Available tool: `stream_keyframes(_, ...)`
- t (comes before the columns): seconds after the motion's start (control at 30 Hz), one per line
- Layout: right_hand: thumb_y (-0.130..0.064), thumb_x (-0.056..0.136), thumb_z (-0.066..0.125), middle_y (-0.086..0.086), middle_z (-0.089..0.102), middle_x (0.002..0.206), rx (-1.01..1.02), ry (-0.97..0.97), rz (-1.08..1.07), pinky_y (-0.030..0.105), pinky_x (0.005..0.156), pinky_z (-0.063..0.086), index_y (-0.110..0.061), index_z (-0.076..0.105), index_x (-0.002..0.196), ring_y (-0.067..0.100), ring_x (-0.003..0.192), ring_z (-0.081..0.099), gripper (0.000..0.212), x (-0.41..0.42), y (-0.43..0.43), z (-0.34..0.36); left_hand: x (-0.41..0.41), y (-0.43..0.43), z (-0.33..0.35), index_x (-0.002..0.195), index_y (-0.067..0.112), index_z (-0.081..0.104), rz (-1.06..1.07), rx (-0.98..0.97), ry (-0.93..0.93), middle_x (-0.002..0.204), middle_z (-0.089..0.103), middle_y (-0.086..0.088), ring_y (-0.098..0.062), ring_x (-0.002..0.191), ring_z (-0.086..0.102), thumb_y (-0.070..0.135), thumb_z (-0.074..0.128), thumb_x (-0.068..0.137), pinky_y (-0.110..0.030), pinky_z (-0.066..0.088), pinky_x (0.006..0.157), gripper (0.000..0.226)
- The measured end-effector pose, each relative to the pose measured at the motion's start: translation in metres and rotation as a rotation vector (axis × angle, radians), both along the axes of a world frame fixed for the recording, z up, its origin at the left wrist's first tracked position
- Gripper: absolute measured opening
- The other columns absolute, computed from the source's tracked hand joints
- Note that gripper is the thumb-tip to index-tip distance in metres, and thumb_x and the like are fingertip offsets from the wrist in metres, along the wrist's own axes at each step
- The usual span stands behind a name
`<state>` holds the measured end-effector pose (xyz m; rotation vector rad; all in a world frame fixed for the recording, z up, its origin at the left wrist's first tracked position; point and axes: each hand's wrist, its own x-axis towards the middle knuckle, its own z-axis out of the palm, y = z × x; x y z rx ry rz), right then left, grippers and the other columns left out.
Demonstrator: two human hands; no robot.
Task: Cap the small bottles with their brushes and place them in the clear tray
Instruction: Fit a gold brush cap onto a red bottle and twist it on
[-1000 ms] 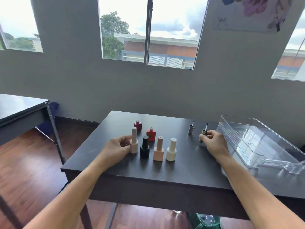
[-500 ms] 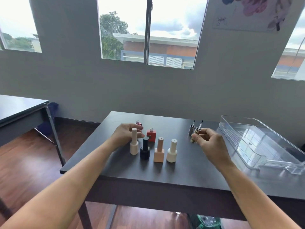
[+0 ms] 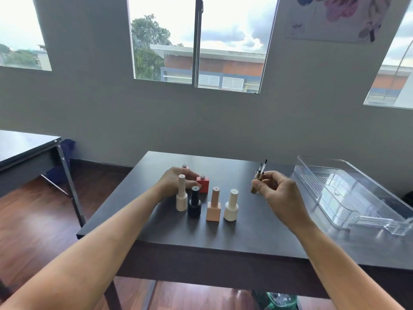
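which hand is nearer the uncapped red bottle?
Left. The left hand is at the red bottle, fingers touching or nearly touching it. The right hand is off to its right, holding a brush cap.

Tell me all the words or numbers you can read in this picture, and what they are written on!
No words or numbers can be read here.
Paper poster on the grey wall: a dark scribble like a signature at its lower left, too small and blurred to read.
Small capped bottles in the front row: no labels show.
Red square bottle: plain, no label shows.
Clear plastic tray: no print shows.
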<state>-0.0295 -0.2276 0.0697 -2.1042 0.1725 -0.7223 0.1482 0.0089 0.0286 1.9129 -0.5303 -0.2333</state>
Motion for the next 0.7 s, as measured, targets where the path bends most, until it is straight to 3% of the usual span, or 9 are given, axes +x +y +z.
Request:
stream_keyframes(0.07, -0.024, 0.086, 0.070, -0.011, 0.074, 0.073, 0.010, 0.015, -0.003, 0.033, 0.074, 0.054, -0.018, 0.067, 0.091, 0.004, 0.075, 0.069, 0.009, 0.000, 0.001, 0.001, -0.001, 0.002, -0.001, 0.088, 0.022, 0.080, 0.012, -0.018, -0.004, 0.091, 0.078, -0.001, -0.008, 0.078, 0.068, 0.013, 0.085, 0.071, -0.022, 0.052, 0.077, 0.020)
stream_keyframes(0.2, -0.023, 0.087, 0.068, -0.002, 0.076, 0.082, 0.064, 0.013, 0.017, 0.045, 0.076, 0.057, -0.015, 0.064, 0.095, 0.015, 0.082, 0.072, 0.012, -0.001, 0.004, 0.005, -0.006, 0.009, 0.004, 0.082, 0.030, 0.079, 0.079, -0.089, -0.023, 0.083, 0.077, 0.007, -0.008, 0.074, 0.068, 0.019, 0.085, 0.067, -0.019, 0.052, 0.069, 0.019)
stream_keyframes(0.37, -0.019, 0.094, 0.058, 0.003, 0.070, 0.078, 0.128, -0.091, 0.096, 0.027, 0.053, 0.051, -0.027, 0.061, 0.095, 0.013, 0.065, 0.071, 0.009, -0.004, 0.013, 0.014, -0.022, 0.024, 0.030, 0.087, 0.030, 0.076, 0.169, -0.247, -0.077, 0.088, 0.078, 0.002, -0.013, 0.080, 0.070, 0.023, 0.081, 0.074, -0.028, 0.052, 0.061, 0.016)
stream_keyframes(0.5, -0.013, 0.096, 0.054, -0.003, 0.062, 0.075, 0.071, -0.157, 0.134, 0.015, 0.057, 0.044, -0.043, 0.063, 0.099, 0.005, 0.055, 0.053, 0.031, -0.007, 0.022, 0.024, -0.046, 0.032, 0.057, 0.086, 0.034, 0.075, 0.221, -0.347, -0.159, 0.087, 0.078, 0.003, -0.012, 0.075, 0.072, 0.019, 0.078, 0.079, -0.023, 0.049, 0.050, 0.017)
stream_keyframes(0.57, -0.012, 0.093, 0.059, -0.006, 0.066, 0.078, 0.068, -0.174, 0.161, 0.013, 0.060, 0.046, -0.039, 0.066, 0.103, 0.003, 0.057, 0.054, 0.029, -0.009, 0.027, 0.031, -0.060, 0.035, 0.068, 0.088, 0.034, 0.075, 0.242, -0.354, -0.217, 0.086, 0.077, 0.005, -0.009, 0.074, 0.071, 0.018, 0.079, 0.078, -0.020, 0.048, 0.046, 0.019)
stream_keyframes(0.7, -0.015, 0.085, 0.071, -0.004, 0.072, 0.078, 0.099, -0.211, 0.190, 0.030, 0.063, 0.051, -0.027, 0.068, 0.093, 0.010, 0.063, 0.061, 0.014, -0.013, 0.037, 0.043, -0.086, 0.036, 0.079, 0.090, 0.034, 0.075, 0.228, -0.312, -0.313, 0.091, 0.076, 0.009, -0.004, 0.073, 0.069, 0.020, 0.080, 0.078, -0.019, 0.049, 0.051, 0.020)
